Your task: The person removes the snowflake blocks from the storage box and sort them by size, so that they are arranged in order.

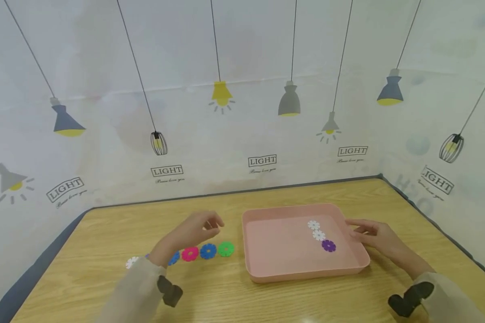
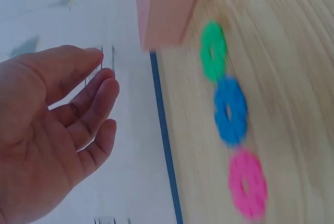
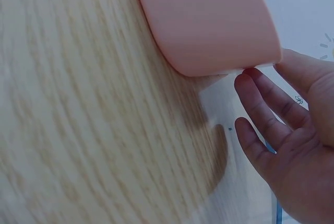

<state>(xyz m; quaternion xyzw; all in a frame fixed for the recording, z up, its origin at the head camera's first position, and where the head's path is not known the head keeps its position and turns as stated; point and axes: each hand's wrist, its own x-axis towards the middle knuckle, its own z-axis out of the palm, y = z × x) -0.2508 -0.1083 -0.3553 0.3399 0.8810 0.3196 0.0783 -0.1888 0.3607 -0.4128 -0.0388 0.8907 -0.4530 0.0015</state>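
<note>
My left hand (image 1: pixel 194 231) hovers over the table, left of the pink tray (image 1: pixel 283 273), with loosely bent fingers and nothing between them. Below it runs a row of slotted plastic discs: a green disc (image 1: pixel 226 249), a blue disc (image 1: pixel 208 251), a pink disc (image 1: pixel 190 254), another blue one partly covered by the wrist, and a white disc (image 1: pixel 132 262). At the tray's right wall, my right hand (image 1: pixel 377 237) pinches the rim between thumb and fingers (image 3: pixel 255 96). Inside the tray, two white discs (image 1: pixel 318 235) and a purple disc (image 1: pixel 329 245) lie in a slanting line.
A wooden table (image 1: pixel 210 296) carries everything. Behind and beside it hangs a pale cloth (image 1: pixel 242 134) printed with lamps, its dark lower border (image 1: pixel 165 198) running along the table's back edge.
</note>
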